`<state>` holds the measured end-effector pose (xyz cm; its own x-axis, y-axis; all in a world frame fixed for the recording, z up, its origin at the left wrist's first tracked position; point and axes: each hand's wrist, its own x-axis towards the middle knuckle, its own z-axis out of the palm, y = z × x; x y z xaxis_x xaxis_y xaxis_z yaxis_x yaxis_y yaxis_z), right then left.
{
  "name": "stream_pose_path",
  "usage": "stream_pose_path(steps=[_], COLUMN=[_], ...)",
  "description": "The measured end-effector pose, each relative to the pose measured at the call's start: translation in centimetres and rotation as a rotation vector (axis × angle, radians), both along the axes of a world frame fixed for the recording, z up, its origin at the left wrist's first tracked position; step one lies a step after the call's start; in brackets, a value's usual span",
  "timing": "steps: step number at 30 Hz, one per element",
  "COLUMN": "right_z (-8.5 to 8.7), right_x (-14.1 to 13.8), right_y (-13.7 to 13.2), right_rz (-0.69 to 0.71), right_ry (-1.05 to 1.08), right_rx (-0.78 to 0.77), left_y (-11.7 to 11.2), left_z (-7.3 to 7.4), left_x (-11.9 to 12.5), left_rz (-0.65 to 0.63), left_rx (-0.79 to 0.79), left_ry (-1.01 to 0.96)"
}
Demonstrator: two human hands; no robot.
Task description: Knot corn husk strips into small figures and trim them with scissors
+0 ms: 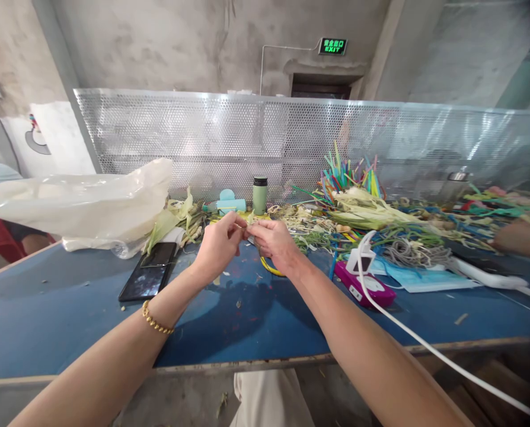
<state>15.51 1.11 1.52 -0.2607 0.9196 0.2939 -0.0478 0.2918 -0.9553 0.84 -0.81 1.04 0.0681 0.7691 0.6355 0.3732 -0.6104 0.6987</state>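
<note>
Both hands meet over the middle of the blue table (238, 332), their fingertips almost touching. My left hand (218, 244) is closed in a pinch, with a gold bead bracelet on the wrist. Opposite it, my right hand (276, 242) pinches with thumb and forefinger. What lies between the fingertips is small and pale, too small to name. Below the right hand, a yellow cord (270, 268) curves on the table. Behind the hands stands a green tumbler (259, 197) with a black lid, beside a light-blue bottle (230, 206) lying down.
On the left lie a tablet (146, 279), a phone (159, 255), dried husks (189, 222) and a large plastic bag (82, 198). Right are a purple power strip (369, 287), a white cable (418, 338), a blue mask (434, 280), husk bundles (372, 209) and another person's hand (520, 240).
</note>
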Motion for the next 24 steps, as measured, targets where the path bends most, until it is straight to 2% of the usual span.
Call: stream_pose_path(steps=[4, 10, 16, 20, 24], right_z=[-0.3, -0.5, -0.2, -0.2, -0.7], right_x=[0.0, 0.2, 0.5, 0.6, 0.3], right_y=[0.3, 0.8, 0.8, 0.9, 1.1], right_rz=[-0.077, -0.208, -0.242, -0.242, -0.175], right_ry=[-0.088, -0.138, -0.251, -0.386, -0.507], right_rx=[0.138, 0.251, 0.410, 0.488, 0.508], left_y=[0.1, 0.4, 0.2, 0.4, 0.6], left_z=[0.0, 0.1, 0.6, 0.4, 0.2], left_x=[0.1, 0.2, -0.2, -0.2, 0.1], left_rz=[0.016, -0.205, -0.340, -0.333, -0.223], left_rx=[-0.012, -0.148, -0.297, -0.293, -0.222], left_ry=[0.025, -0.229, -0.328, -0.350, -0.417])
